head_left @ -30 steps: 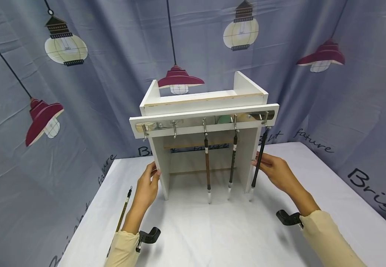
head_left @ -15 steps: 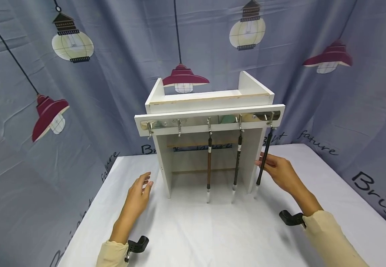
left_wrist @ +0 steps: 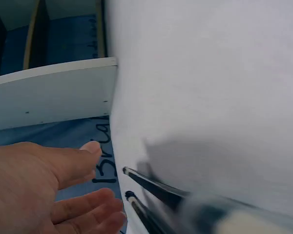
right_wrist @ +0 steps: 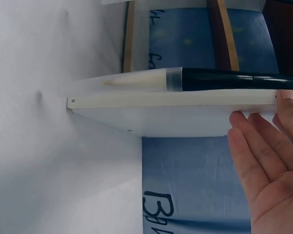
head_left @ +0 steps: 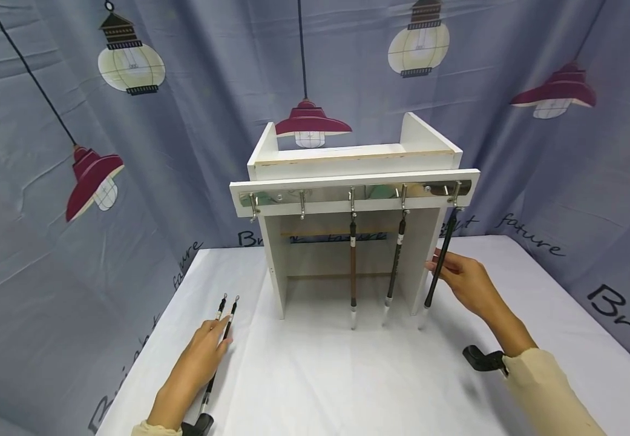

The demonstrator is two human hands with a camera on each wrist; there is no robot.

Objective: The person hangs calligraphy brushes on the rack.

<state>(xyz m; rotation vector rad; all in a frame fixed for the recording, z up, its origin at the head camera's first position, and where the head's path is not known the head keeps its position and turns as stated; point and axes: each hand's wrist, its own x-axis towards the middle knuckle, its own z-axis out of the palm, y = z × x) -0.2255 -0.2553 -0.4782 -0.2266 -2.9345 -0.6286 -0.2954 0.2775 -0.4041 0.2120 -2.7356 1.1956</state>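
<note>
Two calligraphy brushes, one (head_left: 232,316) beside another (head_left: 220,307), lie on the table at the left. My left hand (head_left: 197,354) is over them, fingers extended; in the left wrist view its fingers look apart from the brush (left_wrist: 156,187). On the right, my right hand (head_left: 467,284) touches the side panel (head_left: 426,260) of a white wooden rack, its thumb at the front edge and straight fingers against the outer face. Three capped brushes hang from the hooks: a brown one (head_left: 353,260), a dark one (head_left: 396,260) and a black one (head_left: 441,260).
The rack's hook rail (head_left: 325,209) has two bare hooks at its left end, one a metal hook (head_left: 253,206). An open-topped shelf (head_left: 353,172) sits above the rail. White cloth covers the table (head_left: 347,381); a patterned curtain (head_left: 195,151) stands behind.
My left hand has let go of the rack's left panel and moved left and toward me, over the two brushes. The right hand has stayed at the right panel.
</note>
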